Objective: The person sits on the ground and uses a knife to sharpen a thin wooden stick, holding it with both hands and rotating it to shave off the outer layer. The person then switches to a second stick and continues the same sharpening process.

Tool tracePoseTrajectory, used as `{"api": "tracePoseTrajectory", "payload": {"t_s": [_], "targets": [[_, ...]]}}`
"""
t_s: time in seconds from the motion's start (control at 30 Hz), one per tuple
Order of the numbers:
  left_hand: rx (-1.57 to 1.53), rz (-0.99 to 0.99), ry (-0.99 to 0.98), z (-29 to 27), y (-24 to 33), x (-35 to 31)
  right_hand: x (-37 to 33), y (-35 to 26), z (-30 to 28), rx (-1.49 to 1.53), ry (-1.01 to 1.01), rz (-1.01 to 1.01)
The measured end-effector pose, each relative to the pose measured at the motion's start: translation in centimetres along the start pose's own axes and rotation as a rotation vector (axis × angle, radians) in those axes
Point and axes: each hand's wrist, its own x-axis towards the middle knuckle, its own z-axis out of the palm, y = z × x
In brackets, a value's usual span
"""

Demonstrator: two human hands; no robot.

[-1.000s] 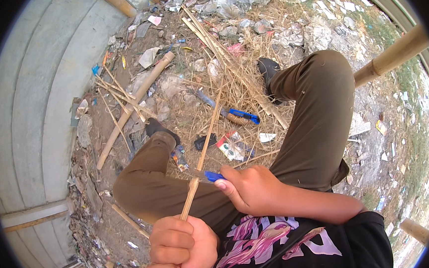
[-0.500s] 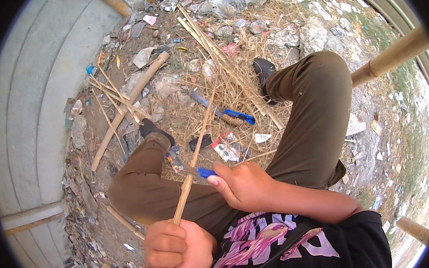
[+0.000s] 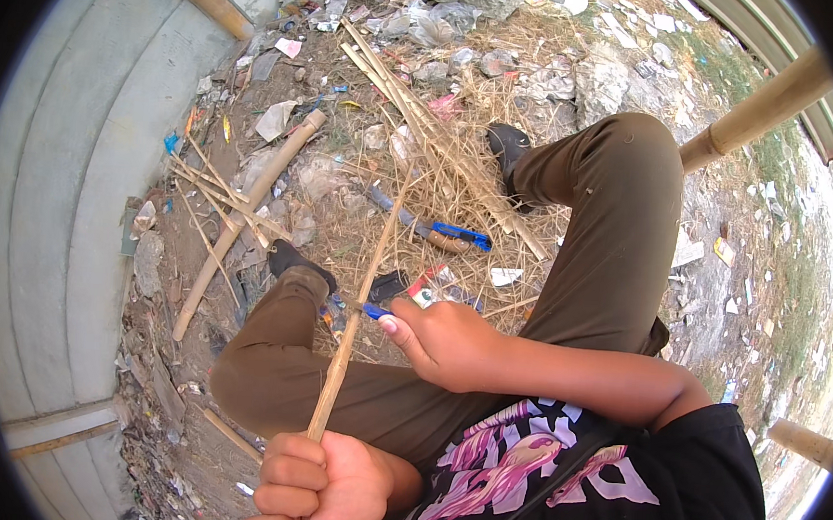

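Note:
My left hand is closed in a fist round the lower end of a thin bamboo strip, which slants up and away to a narrow tip. In my right hand is a knife with a blue handle, thumb and fingers wrapped round it. Its short blade lies against the strip about midway along; the cutting edge is too small to make out. Beyond the strip, on the ground, lie a blue utility knife and a larger blade with a brown wooden handle.
Several split bamboo strips lie on straw between my feet. A bamboo pole with thin sticks across it rests at the left, near a grey panel wall. A thick bamboo post slants in at the right. Litter and stones cover the ground.
Both hands and the strip have shifted left; the left hand is slightly lower. My right hand has slid the knife up and away along the strip.

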Motion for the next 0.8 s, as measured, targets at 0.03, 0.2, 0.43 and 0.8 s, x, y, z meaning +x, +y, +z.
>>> {"api": "tracePoseTrajectory", "payload": {"t_s": [0.03, 0.2, 0.43, 0.8], "targets": [[0.109, 0.005, 0.063, 0.6, -0.1, 0.0, 0.5, 0.4, 0.3, -0.005, -0.006, -0.008], [0.076, -0.009, 0.134, 1.7, -0.1, 0.0, 5.2, 6.4, 0.1, -0.095, -0.003, 0.193], [0.036, 0.006, 0.179, 0.2, -0.4, 1.0, 3.7, 4.0, 1.1, -0.035, -0.03, 0.063], [0.229, 0.049, 0.331, -0.7, -1.1, 3.2, 7.2, 6.5, 1.1, -0.091, -0.154, 0.035]]}}
